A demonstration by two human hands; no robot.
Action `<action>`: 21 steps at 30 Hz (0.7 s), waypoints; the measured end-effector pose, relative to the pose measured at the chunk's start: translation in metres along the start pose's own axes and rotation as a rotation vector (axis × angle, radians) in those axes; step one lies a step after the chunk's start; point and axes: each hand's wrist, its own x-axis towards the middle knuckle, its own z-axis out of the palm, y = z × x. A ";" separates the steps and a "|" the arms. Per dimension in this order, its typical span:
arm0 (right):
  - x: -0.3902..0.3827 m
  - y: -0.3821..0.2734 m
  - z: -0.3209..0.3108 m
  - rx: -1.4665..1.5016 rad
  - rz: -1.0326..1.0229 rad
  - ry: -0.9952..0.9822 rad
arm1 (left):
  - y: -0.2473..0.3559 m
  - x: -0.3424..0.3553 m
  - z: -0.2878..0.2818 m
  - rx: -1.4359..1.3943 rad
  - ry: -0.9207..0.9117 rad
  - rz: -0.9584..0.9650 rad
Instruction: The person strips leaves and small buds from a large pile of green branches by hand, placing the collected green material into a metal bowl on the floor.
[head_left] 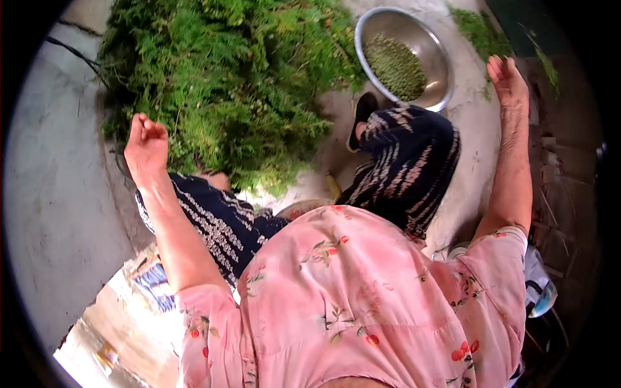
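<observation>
My left hand (147,145) is raised at the left, over the edge of a big heap of cut green branches (226,84). Its fingers are loosely bent, and I see nothing held in them. Out to the right, my right hand (508,83) is lifted with its fingers mostly stretched, and no object shows in it. Nearest to it are some loose green sprigs (477,32). Between the heap and that hand, a wide metal bowl (442,64) holds many small green pods or seeds (393,66). It stands just beyond my right knee.
Pale concrete floor (58,168) lies to the left, with a dark cable (77,57) near the heap. My dark patterned trousers (414,161) and a dark shoe (363,119) are beside the bowl. A plastic bag (540,284) lies behind my right elbow. Bricks (556,194) line the right side.
</observation>
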 end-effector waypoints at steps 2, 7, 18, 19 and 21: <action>0.003 0.053 0.025 0.061 0.149 -0.249 | 0.005 0.011 0.004 0.024 0.034 -0.009; -0.042 0.205 0.125 -0.135 0.323 -0.349 | 0.020 0.046 0.015 0.098 0.006 -0.063; -0.129 0.405 0.112 -0.408 0.763 -0.875 | 0.018 0.052 0.034 0.306 -0.011 0.028; -0.143 0.421 0.109 -0.654 0.815 -0.956 | 0.018 0.048 0.038 0.287 0.013 0.024; -0.182 0.455 0.108 -0.662 0.890 -0.953 | 0.020 0.042 0.042 0.244 -0.044 -0.013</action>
